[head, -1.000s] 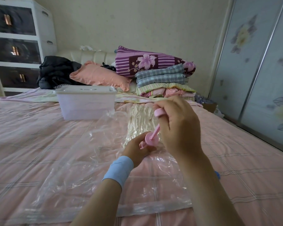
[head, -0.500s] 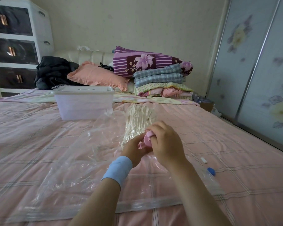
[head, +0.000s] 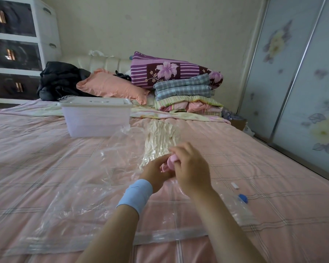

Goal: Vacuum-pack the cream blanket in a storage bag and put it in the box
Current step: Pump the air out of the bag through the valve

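A clear plastic storage bag (head: 80,186) lies flat on the pink bed. Inside it, toward the far end, the cream blanket (head: 159,141) is squeezed into a narrow wrinkled strip. A small pink hand pump (head: 169,164) stands on the bag just below the blanket. My left hand (head: 156,172) grips the pump's base. My right hand (head: 191,168) grips its handle, which is pushed down close to the base. The translucent lidded box (head: 97,117) stands on the bed beyond the bag, to the left.
A blue cap (head: 243,198) and a small white clip (head: 235,186) lie on the bed right of my arms. Folded bedding (head: 186,92) and pillows are stacked at the headboard. A drawer unit (head: 17,50) stands far left, sliding wardrobe doors (head: 302,82) on the right.
My right hand has pushed the pump handle down from its raised position to the base. The blue cap and white clip have come into view.
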Demonstrator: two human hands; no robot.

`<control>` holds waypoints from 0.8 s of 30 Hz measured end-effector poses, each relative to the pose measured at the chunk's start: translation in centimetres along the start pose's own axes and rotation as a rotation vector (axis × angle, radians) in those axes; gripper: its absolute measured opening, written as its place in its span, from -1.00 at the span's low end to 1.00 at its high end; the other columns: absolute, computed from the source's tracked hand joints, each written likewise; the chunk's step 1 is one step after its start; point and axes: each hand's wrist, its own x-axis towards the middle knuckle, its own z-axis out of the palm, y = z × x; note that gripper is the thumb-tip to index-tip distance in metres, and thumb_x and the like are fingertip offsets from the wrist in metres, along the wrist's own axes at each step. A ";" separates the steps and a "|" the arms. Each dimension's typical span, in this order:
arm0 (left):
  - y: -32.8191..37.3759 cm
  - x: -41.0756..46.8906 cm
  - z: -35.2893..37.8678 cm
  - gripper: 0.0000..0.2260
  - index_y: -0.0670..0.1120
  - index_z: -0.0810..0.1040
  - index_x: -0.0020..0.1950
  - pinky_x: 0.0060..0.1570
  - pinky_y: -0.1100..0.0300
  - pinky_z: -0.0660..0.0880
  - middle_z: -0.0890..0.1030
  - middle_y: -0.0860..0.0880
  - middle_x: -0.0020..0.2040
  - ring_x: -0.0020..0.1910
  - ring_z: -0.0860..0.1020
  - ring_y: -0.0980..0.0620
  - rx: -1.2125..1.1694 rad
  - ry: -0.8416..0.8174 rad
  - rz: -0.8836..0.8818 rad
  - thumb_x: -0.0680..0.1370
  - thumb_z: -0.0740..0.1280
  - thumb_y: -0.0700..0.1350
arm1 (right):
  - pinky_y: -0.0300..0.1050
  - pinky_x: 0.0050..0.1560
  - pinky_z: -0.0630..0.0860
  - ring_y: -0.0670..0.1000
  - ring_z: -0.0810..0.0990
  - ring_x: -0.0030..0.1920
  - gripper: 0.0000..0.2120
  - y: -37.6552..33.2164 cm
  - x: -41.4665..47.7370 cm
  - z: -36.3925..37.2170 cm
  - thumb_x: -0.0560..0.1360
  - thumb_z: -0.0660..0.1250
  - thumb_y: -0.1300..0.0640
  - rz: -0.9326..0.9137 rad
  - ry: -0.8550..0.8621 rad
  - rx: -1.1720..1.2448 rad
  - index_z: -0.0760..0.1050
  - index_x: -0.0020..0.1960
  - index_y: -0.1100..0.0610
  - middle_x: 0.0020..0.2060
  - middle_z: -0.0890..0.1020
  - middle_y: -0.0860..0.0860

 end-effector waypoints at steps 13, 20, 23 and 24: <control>0.0 0.1 -0.3 -0.51 0.48 0.50 0.01 0.03 0.37 0.45 0.63 0.23 0.02 0.08 0.56 0.14 -0.052 0.076 0.023 0.41 0.53 -0.12 | -0.02 -0.11 0.55 0.11 0.59 -0.03 -0.75 -2.7 3.3 -7.0 0.58 0.21 0.22 -0.258 0.333 0.084 0.64 0.11 0.20 0.01 0.64 0.04; 0.5 -0.1 0.3 -0.70 0.32 0.57 -0.05 -0.04 0.08 0.54 0.61 0.19 -0.20 -0.10 0.56 0.04 -0.025 0.005 -0.022 0.31 0.44 -0.03 | -0.05 -0.20 0.52 0.10 0.57 -0.03 -0.65 0.0 0.9 -0.7 0.50 0.11 0.15 -0.042 0.186 0.056 0.64 0.10 0.12 0.01 0.60 0.00; 0.3 0.0 0.4 -0.82 0.16 0.55 -0.12 -0.02 0.02 0.59 0.58 0.08 -0.25 -0.09 0.60 -0.05 0.012 -0.009 -0.036 0.34 0.39 -0.09 | -0.07 -0.24 0.49 0.12 0.58 -0.07 -0.67 1.3 -0.9 2.5 0.50 0.12 0.08 0.039 -0.046 -0.001 0.63 0.04 0.09 -0.02 0.59 -0.02; 0.3 -0.1 0.4 -0.81 0.14 0.54 -0.12 -0.06 0.11 0.57 0.58 0.07 -0.25 -0.09 0.60 -0.03 0.029 0.005 -0.026 0.40 0.40 -0.16 | -0.07 -0.24 0.48 0.13 0.58 -0.09 -0.72 1.4 -0.8 2.6 0.51 0.16 0.10 0.037 -0.066 -0.009 0.63 0.04 0.10 -0.03 0.60 -0.02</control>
